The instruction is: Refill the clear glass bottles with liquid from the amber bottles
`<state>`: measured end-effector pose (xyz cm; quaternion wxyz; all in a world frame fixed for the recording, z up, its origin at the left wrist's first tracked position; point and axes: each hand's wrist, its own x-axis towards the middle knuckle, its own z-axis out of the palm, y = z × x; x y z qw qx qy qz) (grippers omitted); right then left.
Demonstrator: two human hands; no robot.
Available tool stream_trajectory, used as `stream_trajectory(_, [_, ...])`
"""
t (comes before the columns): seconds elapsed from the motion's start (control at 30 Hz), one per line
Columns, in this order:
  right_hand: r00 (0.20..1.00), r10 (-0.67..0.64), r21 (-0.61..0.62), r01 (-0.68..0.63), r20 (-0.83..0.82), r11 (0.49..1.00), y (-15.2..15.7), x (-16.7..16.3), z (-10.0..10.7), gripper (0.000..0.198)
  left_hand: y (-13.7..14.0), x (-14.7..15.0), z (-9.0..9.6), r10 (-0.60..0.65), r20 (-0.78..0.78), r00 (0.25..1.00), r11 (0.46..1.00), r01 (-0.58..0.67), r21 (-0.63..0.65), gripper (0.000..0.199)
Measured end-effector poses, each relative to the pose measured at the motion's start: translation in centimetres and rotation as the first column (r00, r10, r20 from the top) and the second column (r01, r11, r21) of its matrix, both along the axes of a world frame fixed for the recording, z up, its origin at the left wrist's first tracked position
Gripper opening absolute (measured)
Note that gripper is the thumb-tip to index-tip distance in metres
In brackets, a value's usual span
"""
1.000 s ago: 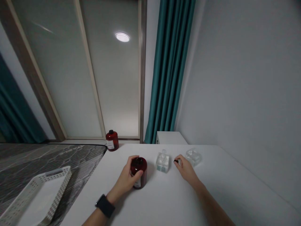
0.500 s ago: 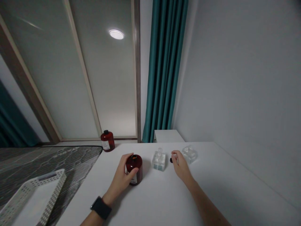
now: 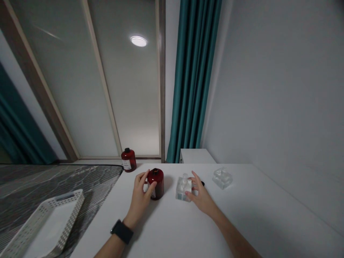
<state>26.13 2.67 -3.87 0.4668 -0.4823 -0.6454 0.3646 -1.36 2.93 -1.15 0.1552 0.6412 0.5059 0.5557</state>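
Near red bottle (image 3: 159,183) stands at the clear bottle's (image 3: 182,190) 9 o'clock, left hand (image 3: 139,195) gripping it, thumb in front; right hand (image 3: 201,198) has thumb and fingers at the clear bottle's 3 o'clock side (can't tell if that grip is closed), with the black cap (image 3: 203,184) partly hidden behind. Uncapping looks done on the near red bottle; not yet opened: clear bottle, stopper (image 3: 185,176) in, and far red bottle (image 3: 129,161), lid on, at 10 o'clock.
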Motion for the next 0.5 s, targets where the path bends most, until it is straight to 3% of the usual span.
stream_trajectory(0.2, [0.970,0.232,-0.128,-0.239,-0.073,0.962,-1.9,-1.0,1.0,0.085,-0.1,0.2,0.1,0.121,-0.048,0.991,0.990,-0.118,0.072,0.048])
stream_trajectory(0.33, [0.909,0.394,-0.189,-0.414,-0.138,0.890,-2.4,-1.6,1.0,0.076,-1.6,0.4,0.7,0.214,-0.108,0.971,0.929,-0.168,0.330,0.046])
stream_trajectory(0.4, [0.864,0.467,-0.190,-0.498,-0.189,0.846,-2.4,-1.7,1.1,0.072,-2.9,0.8,1.0,0.119,-0.170,0.978,0.908,-0.038,0.417,0.040])
stream_trajectory(0.5, [0.795,0.545,-0.147,-0.592,-0.266,0.792,-2.5,-1.8,1.4,0.073,-4.7,2.0,1.0,-0.181,-0.235,0.955,0.930,0.244,0.275,0.039])
